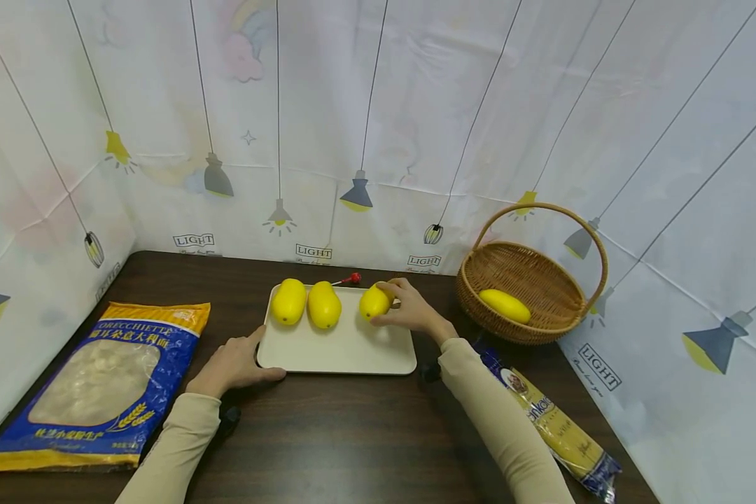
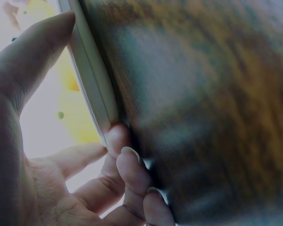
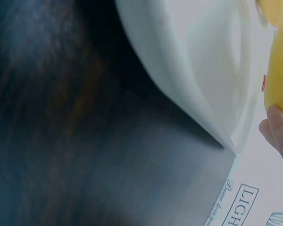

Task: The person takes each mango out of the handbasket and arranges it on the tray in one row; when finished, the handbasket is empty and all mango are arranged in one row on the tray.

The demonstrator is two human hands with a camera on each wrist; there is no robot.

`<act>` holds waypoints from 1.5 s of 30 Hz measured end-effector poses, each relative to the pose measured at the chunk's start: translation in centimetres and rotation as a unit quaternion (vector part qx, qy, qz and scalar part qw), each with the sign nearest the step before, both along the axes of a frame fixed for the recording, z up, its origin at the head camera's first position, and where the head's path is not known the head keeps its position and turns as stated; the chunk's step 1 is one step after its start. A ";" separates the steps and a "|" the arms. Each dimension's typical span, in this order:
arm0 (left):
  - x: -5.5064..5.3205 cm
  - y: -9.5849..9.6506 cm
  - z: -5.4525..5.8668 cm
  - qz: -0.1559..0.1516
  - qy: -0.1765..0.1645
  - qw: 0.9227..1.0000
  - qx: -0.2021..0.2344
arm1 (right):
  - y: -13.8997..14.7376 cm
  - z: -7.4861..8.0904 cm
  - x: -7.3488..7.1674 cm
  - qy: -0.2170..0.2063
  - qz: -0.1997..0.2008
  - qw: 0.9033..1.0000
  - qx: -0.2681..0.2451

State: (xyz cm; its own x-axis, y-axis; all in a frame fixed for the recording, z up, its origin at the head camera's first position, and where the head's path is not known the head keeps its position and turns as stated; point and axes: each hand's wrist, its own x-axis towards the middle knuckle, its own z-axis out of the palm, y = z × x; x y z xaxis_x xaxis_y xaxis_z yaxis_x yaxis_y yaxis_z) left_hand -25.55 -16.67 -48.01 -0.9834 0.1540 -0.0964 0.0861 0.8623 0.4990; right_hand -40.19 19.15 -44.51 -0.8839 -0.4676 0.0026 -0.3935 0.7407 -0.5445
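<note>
A white rectangular tray [image 1: 337, 350] lies on the dark table. Two yellow oval fruits, a left one [image 1: 288, 302] and a middle one [image 1: 324, 306], stand side by side on its left half. My left hand [image 1: 234, 364] holds the tray at its front left corner; in the left wrist view the thumb and fingertips touch its rim [image 2: 92, 80]. Over the tray's right part, my right hand [image 1: 409, 308] pinches a third yellow oval fruit [image 1: 373, 303] between thumb and fingers. Whether that fruit touches the tray, I cannot tell. Its side [image 3: 280, 75] shows in the right wrist view.
A wicker basket [image 1: 542, 280] with a tall handle stands at the back right, one yellow fruit [image 1: 505, 306] inside. A spaghetti packet [image 1: 563, 423] lies partly behind my right forearm. A blue orecchiette bag [image 1: 101, 385] lies left. Behind the tray is a small red-headed item [image 1: 353, 278].
</note>
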 end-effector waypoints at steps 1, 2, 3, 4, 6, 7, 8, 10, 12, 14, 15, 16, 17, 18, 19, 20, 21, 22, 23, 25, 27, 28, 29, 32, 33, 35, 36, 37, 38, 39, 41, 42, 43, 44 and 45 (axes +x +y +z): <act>0.0 0.0 0.0 0.001 0.000 1.000 -0.001 | -0.2 -0.2 0.0 -0.004 0.002 1.000 0.002; 0.0 0.0 0.0 0.001 0.000 1.000 -0.002 | -0.3 -0.3 0.0 -0.006 0.005 1.000 0.007; 0.0 0.0 0.0 0.002 0.000 1.000 -0.001 | -0.5 -0.5 0.0 -0.010 0.008 1.000 0.009; 0.0 0.0 0.0 0.002 -0.001 1.000 -0.001 | -0.7 -0.6 0.0 -0.013 0.012 1.000 0.013; 0.0 0.0 0.0 0.002 -0.003 1.000 -0.001 | -1.0 -0.8 0.0 -0.014 0.021 0.999 0.026; 0.0 0.0 0.0 0.003 -0.004 1.000 -0.001 | -1.1 -0.9 0.0 -0.013 0.025 0.999 0.033; -0.1 0.0 0.0 0.002 -0.003 1.000 -0.001 | -1.3 -1.0 0.0 -0.013 0.027 0.999 0.038; -0.1 0.0 0.0 0.003 -0.005 1.000 0.001 | -1.6 -1.1 0.1 -0.011 0.032 0.998 0.048; -0.1 -0.1 -0.1 0.005 -0.007 1.000 0.003 | -1.9 -1.1 0.1 -0.009 0.033 0.998 0.055; -0.1 0.0 -0.1 0.004 -0.006 1.000 0.002 | -2.2 -1.1 0.1 -0.008 0.036 0.998 0.059; -0.1 -0.1 -0.1 0.005 -0.006 1.000 0.003 | -2.4 -1.0 0.1 -0.006 0.038 0.997 0.062; -0.1 0.0 -0.1 0.005 -0.006 1.000 0.004 | -2.6 -1.0 0.1 -0.005 0.041 0.997 0.064; -0.1 0.0 -0.1 0.004 -0.006 1.000 0.003 | -2.8 -0.9 0.2 -0.003 0.044 0.997 0.066; 0.0 0.0 0.0 0.003 -0.006 1.000 0.002 | -3.0 -0.9 0.2 -0.001 0.048 0.997 0.068; 0.0 0.0 0.0 0.003 -0.007 1.000 0.003 | -3.2 -0.8 0.2 0.002 0.052 0.996 0.072; 0.0 0.0 0.0 0.005 -0.008 1.000 0.004 | -3.4 -0.7 0.2 0.006 0.056 0.995 0.078; 0.1 0.0 0.0 0.005 -0.008 1.000 0.004 | -3.5 -0.6 0.2 0.010 0.062 0.995 0.081; 0.1 0.0 0.0 0.004 -0.008 1.000 0.004 | -3.7 -0.6 0.1 0.009 0.068 0.994 0.082; 0.1 0.0 0.0 0.004 -0.007 1.000 0.004 | -3.8 -0.5 0.1 0.010 0.074 0.994 0.085; 0.1 0.0 0.1 0.005 -0.007 1.000 0.004 | -4.0 -0.3 -0.1 0.009 0.087 0.992 0.091; 0.1 0.0 0.1 0.005 -0.006 1.000 0.003 | -4.1 -0.1 -0.3 0.002 0.099 0.990 0.097; 0.1 0.0 0.1 0.006 -0.007 1.000 0.003 | -4.1 0.0 -0.3 -0.003 0.102 0.990 0.101; 0.1 0.0 0.2 0.005 -0.008 1.000 0.003 | -4.1 0.0 -0.4 -0.004 0.105 0.988 0.109; 0.0 0.0 0.1 0.005 -0.009 1.000 0.002 | -4.0 0.2 -0.5 -0.012 0.109 0.986 0.125; 0.0 0.0 0.1 0.005 -0.010 1.000 0.002 | -4.0 0.3 -0.5 -0.015 0.109 0.986 0.127; 0.0 0.0 0.1 0.005 -0.011 1.000 0.002 | -3.9 0.4 -0.5 -0.019 0.108 0.986 0.126; -0.1 0.0 0.1 0.005 -0.011 1.000 0.002 | -3.9 0.5 -0.5 -0.022 0.107 0.986 0.125; 0.0 0.0 0.1 0.004 -0.011 1.000 0.002 | -3.9 0.5 -0.5 -0.023 0.106 0.986 0.123; 0.0 0.0 0.1 0.004 -0.011 1.000 0.003 | -3.9 0.6 -0.5 -0.027 0.104 0.987 0.117; 0.0 0.0 0.1 0.004 -0.011 1.000 0.003 | -3.8 0.7 -0.4 -0.032 0.102 0.988 0.111; 0.0 0.0 0.1 0.004 -0.011 1.000 0.004 | -3.7 0.7 -0.4 -0.037 0.098 0.989 0.103; 0.1 0.0 0.1 0.004 -0.010 1.000 0.004 | -3.6 0.8 -0.5 -0.036 0.097 0.989 0.103; 0.1 0.0 0.1 0.004 -0.009 1.000 0.004 | -3.6 0.8 -0.5 -0.036 0.096 0.990 0.100; 0.1 0.0 0.1 0.005 -0.008 1.000 0.004 | -3.5 0.8 -0.5 -0.035 0.095 0.990 0.098; 0.1 0.0 0.1 0.005 -0.008 1.000 0.005 | -3.4 0.9 -0.6 -0.033 0.094 0.990 0.098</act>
